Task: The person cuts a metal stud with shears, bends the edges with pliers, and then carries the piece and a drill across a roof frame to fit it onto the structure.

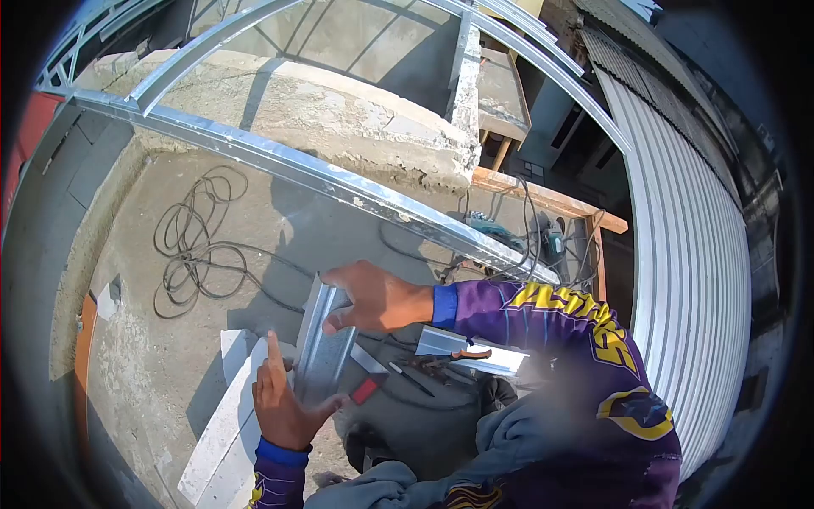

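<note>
A short grey metal channel piece (327, 352) is tilted up in front of me, over the white blocks. My right hand (373, 297) grips its upper end, with the thumb on the near face and the fingers over the top edge. My left hand (287, 399) is at its lower left, index finger pointing up and thumb spread across the bottom end. Just right of the channel lies a silver tool with a red end (366, 390). A thin dark pointed tool (412, 380) rests on the floor beyond it.
White blocks (222, 424) stand below my left hand. Another channel offcut (437, 342) carries an orange-handled tool (471, 354). A long metal beam (339, 182) crosses ahead, a looped cable (203, 246) lies left, and teal power tools (553, 242) sit by a wooden frame (551, 200).
</note>
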The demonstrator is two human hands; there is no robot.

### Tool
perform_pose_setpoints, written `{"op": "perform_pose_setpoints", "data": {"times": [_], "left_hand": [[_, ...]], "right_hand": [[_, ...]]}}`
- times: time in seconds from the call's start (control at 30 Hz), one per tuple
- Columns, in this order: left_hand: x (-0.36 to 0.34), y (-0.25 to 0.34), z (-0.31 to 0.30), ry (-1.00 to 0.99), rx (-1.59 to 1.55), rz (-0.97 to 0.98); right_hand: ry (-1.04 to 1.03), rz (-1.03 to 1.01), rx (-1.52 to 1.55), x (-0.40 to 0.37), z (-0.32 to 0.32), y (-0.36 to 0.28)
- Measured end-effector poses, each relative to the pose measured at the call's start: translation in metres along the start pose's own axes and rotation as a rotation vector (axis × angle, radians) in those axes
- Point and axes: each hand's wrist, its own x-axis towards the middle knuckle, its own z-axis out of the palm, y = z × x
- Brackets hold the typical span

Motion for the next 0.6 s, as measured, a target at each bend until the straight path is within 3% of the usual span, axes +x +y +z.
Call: {"op": "perform_pose_setpoints", "data": {"times": [0.03,0.1,0.13,0.17,0.23,0.33,0.37,0.43,0.53,0.6], "left_hand": [[0.003,-0.011,-0.010,0.014,0.010,0.034],[0.010,-0.029,-0.031,-0.371,-0.260,-0.032],[0.018,-0.028,-0.041,-0.464,-0.440,0.035],[0.020,-0.030,-0.042,-0.463,-0.430,0.047],[0.017,-0.038,-0.037,-0.869,-1.090,-0.195],[-0.002,-0.039,-0.020,-0.838,-1.303,-0.306],[-0.005,-0.040,-0.015,-0.841,-1.291,-0.297],[-0.012,-0.046,-0.009,-0.577,-0.980,-0.313],[-0.012,-0.047,-0.007,-0.585,-0.973,-0.292],[-0.011,-0.039,-0.005,-0.550,-0.997,-0.265]], "right_hand": [[0.006,-0.115,-0.016,0.001,-0.004,-0.010],[0.007,-0.235,-0.028,0.004,-0.017,-0.025],[-0.016,-0.342,-0.033,0.005,-0.022,-0.031],[-0.002,-0.347,-0.037,0.006,-0.028,-0.037],[-0.137,-0.295,0.055,0.011,-0.037,-0.049],[-0.175,-0.191,0.098,0.012,-0.048,-0.061],[-0.162,-0.196,0.095,0.010,-0.047,-0.061],[0.009,-0.177,-0.094,0.005,-0.036,-0.060],[0.154,-0.344,-0.031,-0.008,-0.024,-0.065],[0.146,-0.317,-0.062,-0.008,-0.025,-0.066]]}}
